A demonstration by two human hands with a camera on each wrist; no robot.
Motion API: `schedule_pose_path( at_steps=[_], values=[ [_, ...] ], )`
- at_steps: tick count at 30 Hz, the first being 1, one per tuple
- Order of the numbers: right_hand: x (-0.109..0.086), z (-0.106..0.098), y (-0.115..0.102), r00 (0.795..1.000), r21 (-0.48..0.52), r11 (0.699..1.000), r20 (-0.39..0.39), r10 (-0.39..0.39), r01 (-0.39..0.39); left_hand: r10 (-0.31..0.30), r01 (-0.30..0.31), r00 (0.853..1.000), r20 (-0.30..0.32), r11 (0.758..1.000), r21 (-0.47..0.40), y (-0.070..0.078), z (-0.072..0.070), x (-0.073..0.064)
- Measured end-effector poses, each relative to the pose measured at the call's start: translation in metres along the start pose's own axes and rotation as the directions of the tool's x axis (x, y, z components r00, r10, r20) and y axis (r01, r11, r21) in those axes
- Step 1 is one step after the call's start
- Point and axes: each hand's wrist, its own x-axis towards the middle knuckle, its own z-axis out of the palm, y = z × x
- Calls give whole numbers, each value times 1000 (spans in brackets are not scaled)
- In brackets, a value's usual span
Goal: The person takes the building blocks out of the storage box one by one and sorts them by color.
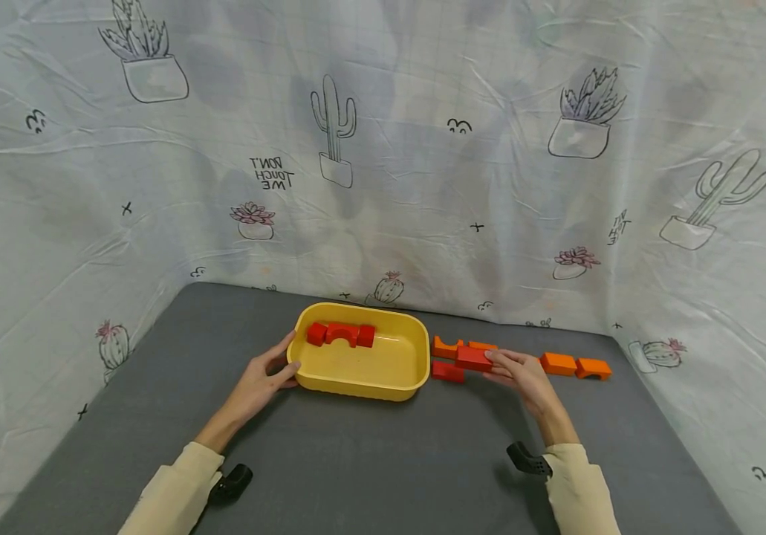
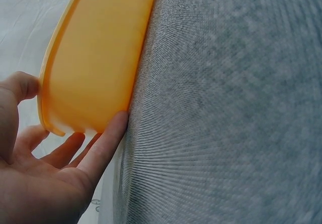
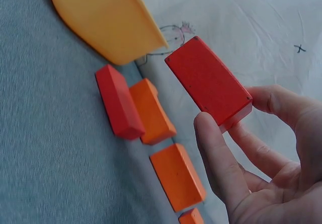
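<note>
My left hand (image 1: 264,379) holds the left end of a yellow plastic basin (image 1: 356,390), its fingers touching the rim and outer end wall. Inside, towards the back left, two small red blocks flank a red arch block (image 1: 342,333). In the right wrist view, a red rectangular block (image 3: 209,80) is pinched between the thumb and fingers of my right hand (image 3: 271,168), raised above the table just right of the basin. Below it, another red block (image 1: 448,371) lies close to the basin's right side. An orange notched block (image 1: 446,347) sits behind that one.
More orange blocks form a rough row to the right, including a rectangular block (image 1: 558,363) and an arch block (image 1: 593,368). A grey cloth covers the table (image 1: 369,468). Pale curtains (image 1: 409,200) printed with cacti rise behind and beside it.
</note>
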Motion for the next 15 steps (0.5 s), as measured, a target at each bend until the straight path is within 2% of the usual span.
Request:
schedule_pose_path(
  at_steps=[15],
  values=[
    [-1, -11, 4, 1000, -15, 1000, -17, 16, -16, -6, 6, 1000, -5, 1000, 10, 0, 0, 1]
  ],
)
